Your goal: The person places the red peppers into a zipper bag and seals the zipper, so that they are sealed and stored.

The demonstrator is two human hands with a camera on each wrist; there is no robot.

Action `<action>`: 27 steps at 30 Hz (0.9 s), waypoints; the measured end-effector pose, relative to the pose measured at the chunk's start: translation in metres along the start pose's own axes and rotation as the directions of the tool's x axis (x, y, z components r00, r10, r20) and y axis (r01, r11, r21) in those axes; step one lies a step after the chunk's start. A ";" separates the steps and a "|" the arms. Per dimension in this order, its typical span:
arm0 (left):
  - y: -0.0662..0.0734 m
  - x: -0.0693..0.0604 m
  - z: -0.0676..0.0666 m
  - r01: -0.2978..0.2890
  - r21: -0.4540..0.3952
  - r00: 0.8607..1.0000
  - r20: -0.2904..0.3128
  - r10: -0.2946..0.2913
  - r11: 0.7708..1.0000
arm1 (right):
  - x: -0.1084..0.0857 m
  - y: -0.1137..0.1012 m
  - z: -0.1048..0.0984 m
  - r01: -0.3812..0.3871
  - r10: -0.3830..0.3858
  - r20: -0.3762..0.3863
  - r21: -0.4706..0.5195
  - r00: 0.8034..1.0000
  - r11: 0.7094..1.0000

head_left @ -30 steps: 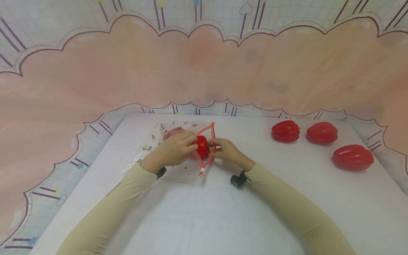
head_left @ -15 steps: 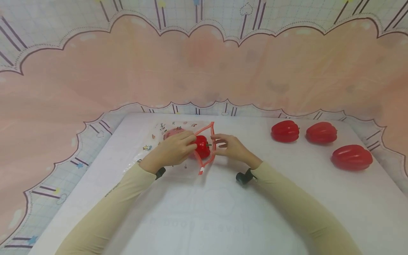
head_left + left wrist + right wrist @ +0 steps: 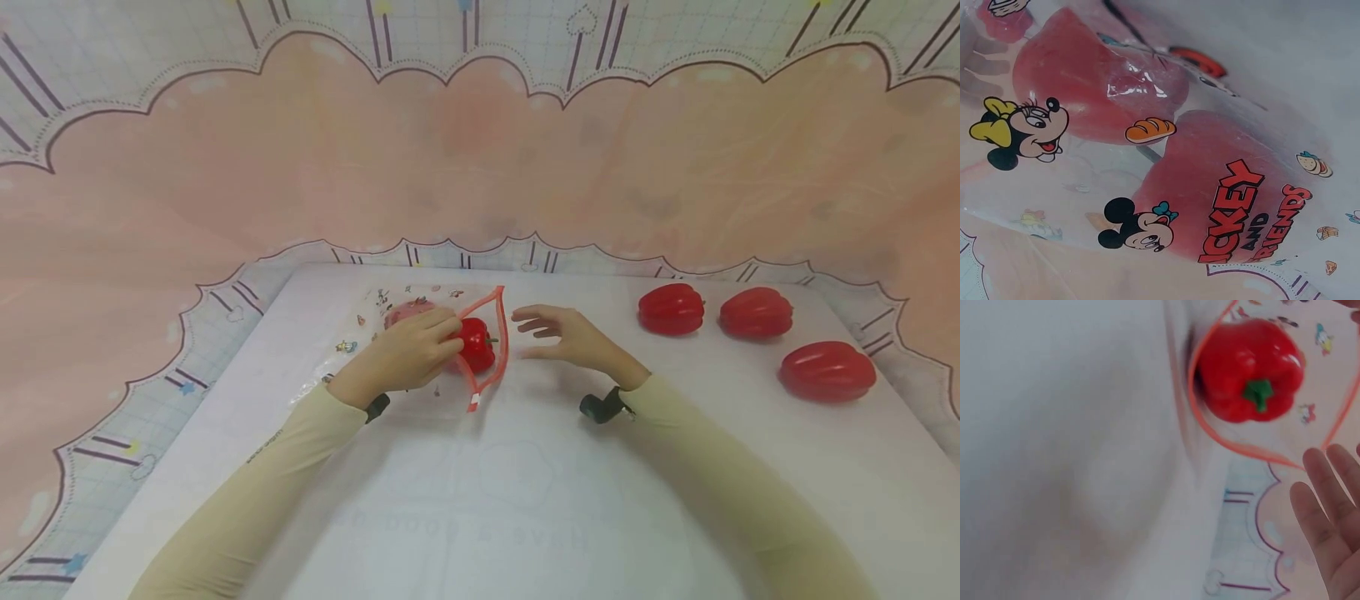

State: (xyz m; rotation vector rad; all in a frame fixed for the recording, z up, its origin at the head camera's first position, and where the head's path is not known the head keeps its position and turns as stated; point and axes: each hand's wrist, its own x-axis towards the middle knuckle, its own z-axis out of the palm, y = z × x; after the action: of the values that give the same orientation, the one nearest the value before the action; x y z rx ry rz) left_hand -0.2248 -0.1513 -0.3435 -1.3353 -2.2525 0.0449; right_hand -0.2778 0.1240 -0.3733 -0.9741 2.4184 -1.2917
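Observation:
A clear zip bag (image 3: 352,321) with an orange-red zip edge and cartoon prints lies on the table, its mouth spread toward the right. My left hand (image 3: 405,350) pinches the upper edge of that mouth. Just inside the opening sits a red bell pepper (image 3: 1244,372), green stem outward. Deeper in, more red peppers (image 3: 1097,78) show through the printed plastic in the left wrist view. My right hand (image 3: 573,337) is to the right of the mouth, apart from bag and pepper, fingers extended and holding nothing. The left fingertips are mostly hidden in the left wrist view.
Three more red bell peppers lie on the right of the white table (image 3: 480,500): one at the back (image 3: 671,309), one beside it (image 3: 756,313), and one nearer the right edge (image 3: 827,372). A patterned peach curtain (image 3: 480,167) hangs behind the table.
My right hand has let go of the pepper at the bag's mouth and drawn back to the right, its fingers spreading. The left hand has stayed on the bag's edge.

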 end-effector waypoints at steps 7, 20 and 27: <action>0.000 -0.001 0.001 -0.006 0.000 1.000 -0.005 0.006 1.000 | -0.017 -0.004 -0.027 -0.004 0.005 0.007 -0.049 1.000 0.999; 0.000 -0.003 0.001 -0.002 0.003 1.000 -0.009 0.002 1.000 | -0.043 -0.011 -0.076 -0.034 0.025 -0.050 -0.186 0.998 0.982; 0.000 -0.004 -0.001 0.001 -0.002 1.000 -0.008 -0.001 1.000 | -0.055 -0.014 -0.104 -0.054 0.032 -0.095 -0.245 0.995 0.968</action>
State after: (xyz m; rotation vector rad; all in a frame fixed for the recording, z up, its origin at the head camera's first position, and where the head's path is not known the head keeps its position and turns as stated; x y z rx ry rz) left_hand -0.2229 -0.1543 -0.3443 -1.3330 -2.2471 0.0376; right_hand -0.2805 0.2219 -0.3073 -0.9347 2.7042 -1.0584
